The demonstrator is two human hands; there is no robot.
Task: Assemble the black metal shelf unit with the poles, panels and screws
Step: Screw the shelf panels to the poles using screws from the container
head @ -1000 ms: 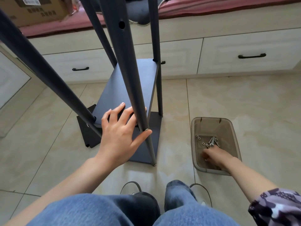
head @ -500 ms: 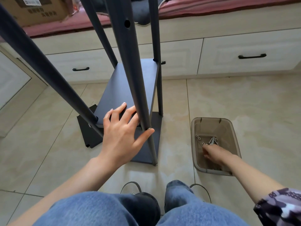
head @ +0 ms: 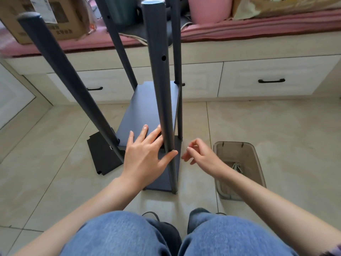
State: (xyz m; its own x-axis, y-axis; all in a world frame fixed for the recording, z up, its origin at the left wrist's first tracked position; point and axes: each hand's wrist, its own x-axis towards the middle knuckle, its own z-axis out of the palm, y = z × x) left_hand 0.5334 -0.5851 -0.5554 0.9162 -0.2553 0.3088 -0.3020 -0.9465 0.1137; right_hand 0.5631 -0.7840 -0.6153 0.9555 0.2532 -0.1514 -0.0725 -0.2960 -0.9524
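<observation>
The black shelf unit stands on the floor tiles with several poles rising from it. My left hand (head: 145, 156) lies flat on its raised panel (head: 145, 108), fingers straight, thumb against the near right pole (head: 158, 71), which has a screw hole higher up. A lower panel (head: 103, 154) sticks out at the left by the near left pole (head: 60, 71). My right hand (head: 203, 156) hovers just right of the near right pole, fingers curled and pinching a small screw that barely shows at the fingertips. More screws (head: 237, 167) lie in a brown plastic tray (head: 258, 163).
Cream drawers (head: 271, 80) with black handles run along the back under a pink cushioned bench (head: 258, 26). A cardboard box (head: 55, 19) and a pink container (head: 210, 8) sit on it. My knees in jeans (head: 166, 235) fill the bottom.
My right hand has come out of the tray and moved left and up toward the near right pole. The view has tilted up. My left hand stays on the panel.
</observation>
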